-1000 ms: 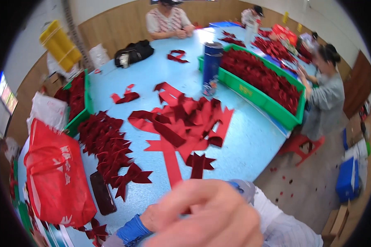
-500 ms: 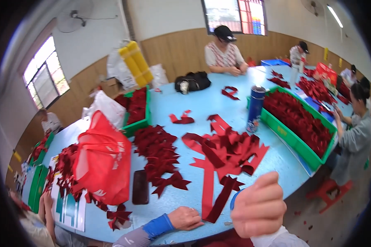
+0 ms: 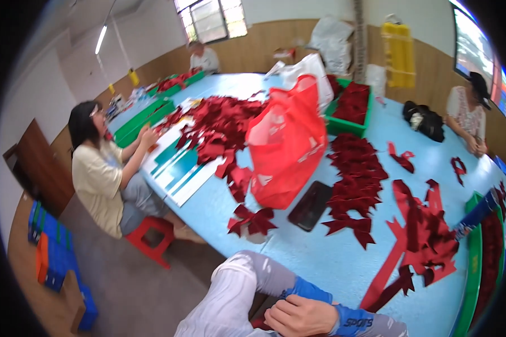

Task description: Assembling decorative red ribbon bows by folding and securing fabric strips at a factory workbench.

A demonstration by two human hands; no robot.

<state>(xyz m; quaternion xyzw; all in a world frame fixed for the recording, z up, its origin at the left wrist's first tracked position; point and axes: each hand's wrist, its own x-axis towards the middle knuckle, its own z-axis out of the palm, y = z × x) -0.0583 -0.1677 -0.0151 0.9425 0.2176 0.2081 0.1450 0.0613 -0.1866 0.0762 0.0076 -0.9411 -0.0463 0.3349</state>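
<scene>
My forearms cross low in front of me, at the table's near edge. My right hand (image 3: 301,315) reaches leftward with its fingers curled closed beside my left forearm; whatever they may hold is hidden. A grey sleeve and blue cuff (image 3: 310,290) show my left arm, but its hand is hidden behind my right wrist. Beyond the arms lie a black phone (image 3: 310,206), an overlapping row of dark red bows (image 3: 355,174) and a single bow (image 3: 251,220). To the right is a heap of loose red ribbon pieces (image 3: 427,238).
A red bag (image 3: 289,149) stands on the blue table (image 3: 331,264) near a large pile of bows (image 3: 219,123). Green bins (image 3: 367,119) hold more bows. A blue bottle (image 3: 478,214) stands at right. A person (image 3: 101,168) sits left on a red stool (image 3: 152,235).
The view has swung left. My raised right fist has come down and across to my left forearm. My left hand, earlier resting on the table edge, is now hidden.
</scene>
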